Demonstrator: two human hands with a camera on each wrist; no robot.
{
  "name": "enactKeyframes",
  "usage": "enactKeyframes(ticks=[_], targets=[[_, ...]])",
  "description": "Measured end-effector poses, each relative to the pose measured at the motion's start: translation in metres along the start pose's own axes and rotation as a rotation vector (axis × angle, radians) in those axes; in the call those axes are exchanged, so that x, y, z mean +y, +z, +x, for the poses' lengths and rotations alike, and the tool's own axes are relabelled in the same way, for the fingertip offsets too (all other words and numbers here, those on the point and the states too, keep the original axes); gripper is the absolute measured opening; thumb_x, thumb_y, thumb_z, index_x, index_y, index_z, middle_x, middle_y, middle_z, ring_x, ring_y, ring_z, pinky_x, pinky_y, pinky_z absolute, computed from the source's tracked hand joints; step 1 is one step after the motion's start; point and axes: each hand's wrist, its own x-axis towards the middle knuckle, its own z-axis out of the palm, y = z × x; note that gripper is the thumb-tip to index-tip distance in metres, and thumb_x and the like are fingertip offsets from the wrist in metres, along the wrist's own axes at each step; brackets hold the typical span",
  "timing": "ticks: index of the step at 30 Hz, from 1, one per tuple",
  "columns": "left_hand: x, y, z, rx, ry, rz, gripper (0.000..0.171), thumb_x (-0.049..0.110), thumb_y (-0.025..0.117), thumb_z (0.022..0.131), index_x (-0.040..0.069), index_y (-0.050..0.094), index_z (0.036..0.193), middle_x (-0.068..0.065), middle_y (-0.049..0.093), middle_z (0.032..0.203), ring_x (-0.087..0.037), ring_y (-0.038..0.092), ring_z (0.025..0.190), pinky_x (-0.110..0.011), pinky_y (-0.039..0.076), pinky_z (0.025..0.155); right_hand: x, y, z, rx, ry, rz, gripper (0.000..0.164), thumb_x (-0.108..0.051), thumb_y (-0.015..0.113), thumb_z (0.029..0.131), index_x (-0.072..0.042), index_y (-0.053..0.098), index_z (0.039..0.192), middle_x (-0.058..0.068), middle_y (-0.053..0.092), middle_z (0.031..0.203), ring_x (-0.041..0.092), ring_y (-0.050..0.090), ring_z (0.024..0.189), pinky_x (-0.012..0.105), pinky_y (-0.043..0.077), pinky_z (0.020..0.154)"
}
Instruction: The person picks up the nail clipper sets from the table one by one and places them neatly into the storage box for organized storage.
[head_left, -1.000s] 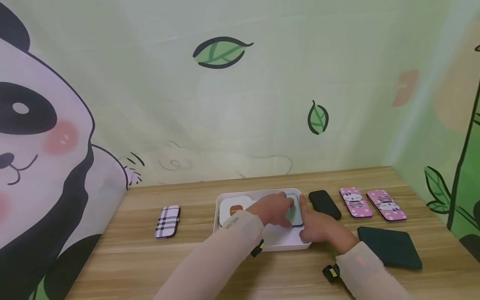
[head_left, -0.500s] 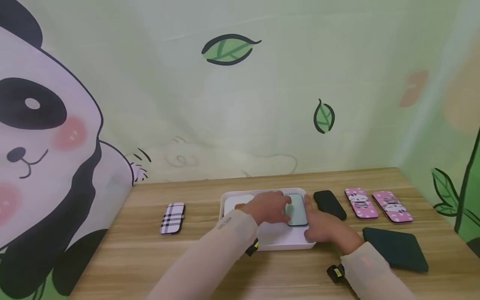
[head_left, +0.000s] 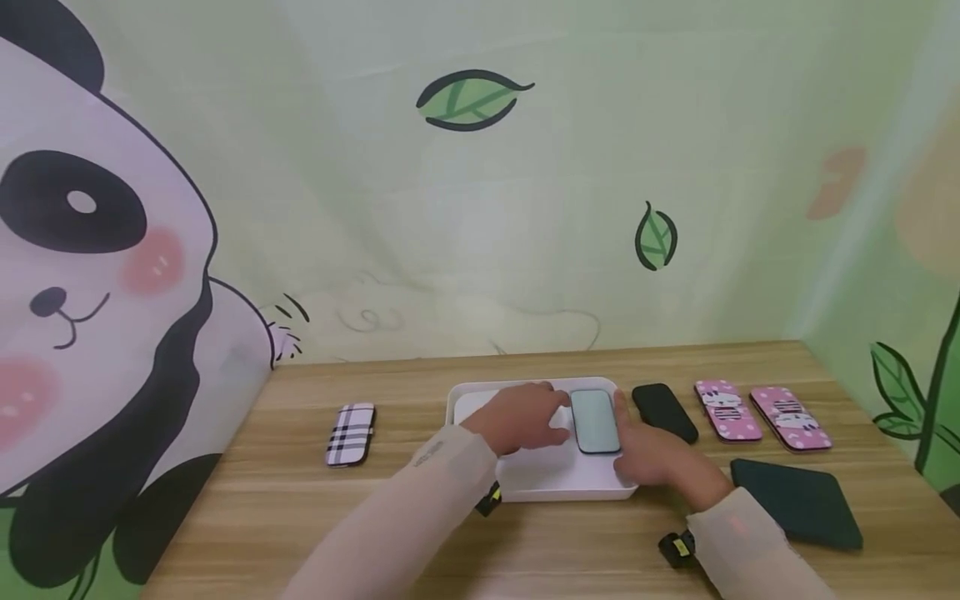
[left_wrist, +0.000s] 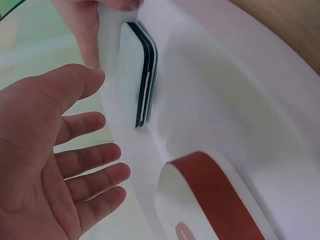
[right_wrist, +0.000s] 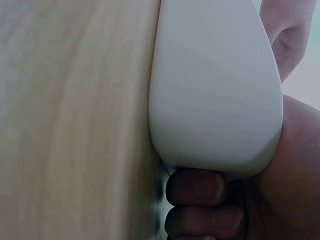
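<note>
Head view: a brown, stripy wooden table (head_left: 420, 533) meets a wrinkly, pale green wall sheet (head_left: 555, 208) at the far side, with a big black-and-white painted panda (head_left: 112, 275) on the left. One flat, pale mint case with round corners (head_left: 596, 421) lies in the right part of a long white plastic tray (head_left: 555, 478). The left hand (head_left: 525, 417) is just beside it, fingers wide. The right hand (head_left: 654, 457) grips the tray's right end.

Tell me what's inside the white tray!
A pale green case and a white box with a brown band lie inside the tray. The left hand hides part of the box in the head view. Undersides are hidden.
</note>
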Motion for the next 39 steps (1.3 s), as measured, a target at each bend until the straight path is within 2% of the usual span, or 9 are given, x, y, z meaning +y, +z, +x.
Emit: enactKeyframes(ticks=[7, 11, 16, 22, 29, 35, 39], targets=[[-0.009, -0.009, -0.017, 0.025, -0.03, -0.02, 0.054, 0.05, 0.06, 0.096, 0.024, 0.054, 0.143, 0.001, 0.059, 0.135, -0.014, 0.059, 0.11, -0.033, 0.049, 0.1, -0.002, 0.001, 0.002, -0.004, 0.021, -0.021, 0.103, -0.012, 0.061, 0.088, -0.001, -0.015, 0.157, 0.001, 0.046, 0.062, 0.015, 0.039, 0.049, 0.029, 0.033, 0.047], [-0.012, -0.013, -0.028, 0.065, -0.013, -0.013, 0.053, 0.05, 0.057, 0.097, 0.023, 0.054, 0.143, 0.0, 0.058, 0.139, -0.017, 0.058, 0.121, -0.036, 0.048, 0.102, -0.002, 0.002, 0.001, 0.002, 0.035, -0.029, 0.103, -0.012, 0.06, 0.088, -0.001, -0.014, 0.157, 0.001, 0.046, 0.062, 0.015, 0.039, 0.049, 0.029, 0.032, 0.048], [-0.018, -0.011, -0.042, 0.116, 0.001, -0.014, 0.052, 0.048, 0.054, 0.098, 0.022, 0.055, 0.143, -0.001, 0.057, 0.141, -0.019, 0.057, 0.125, -0.037, 0.05, 0.1, -0.002, 0.002, 0.0, 0.01, 0.022, -0.029, 0.102, -0.011, 0.059, 0.087, 0.001, -0.014, 0.157, 0.0, 0.049, 0.064, 0.015, 0.04, 0.049, 0.03, 0.031, 0.048], [-0.029, -0.01, -0.057, 0.146, -0.023, -0.054, 0.052, 0.045, 0.055, 0.097, 0.02, 0.056, 0.142, -0.003, 0.058, 0.14, -0.021, 0.059, 0.123, -0.037, 0.051, 0.096, -0.004, 0.002, -0.001, 0.008, 0.02, -0.03, 0.102, -0.011, 0.059, 0.087, 0.001, -0.015, 0.156, 0.002, 0.052, 0.065, 0.015, 0.04, 0.049, 0.03, 0.032, 0.049], [-0.048, -0.006, -0.07, 0.196, -0.037, -0.056, 0.052, 0.041, 0.056, 0.094, 0.016, 0.058, 0.139, -0.004, 0.063, 0.127, -0.022, 0.062, 0.111, -0.038, 0.052, 0.094, -0.004, 0.002, 0.0, 0.008, 0.023, -0.034, 0.101, -0.013, 0.059, 0.088, 0.001, -0.014, 0.157, 0.002, 0.054, 0.066, 0.015, 0.04, 0.049, 0.03, 0.034, 0.049], [-0.062, -0.002, -0.084, 0.22, -0.102, -0.111, 0.058, 0.048, 0.056, 0.098, 0.016, 0.05, 0.146, -0.006, 0.056, 0.141, -0.025, 0.056, 0.126, -0.043, 0.047, 0.104, -0.002, 0.002, 0.002, 0.004, 0.017, -0.046, 0.1, -0.013, 0.058, 0.088, 0.002, -0.014, 0.157, 0.003, 0.057, 0.068, 0.014, 0.04, 0.049, 0.029, 0.034, 0.048], [-0.076, 0.004, -0.093, 0.256, -0.116, -0.127, 0.053, 0.043, 0.05, 0.102, 0.016, 0.049, 0.148, -0.006, 0.055, 0.144, -0.026, 0.053, 0.131, -0.045, 0.044, 0.108, 0.0, 0.003, 0.001, 0.0, 0.025, -0.032, 0.102, -0.013, 0.059, 0.088, 0.001, -0.015, 0.157, 0.006, 0.063, 0.08, 0.015, 0.04, 0.049, 0.03, 0.034, 0.048]])
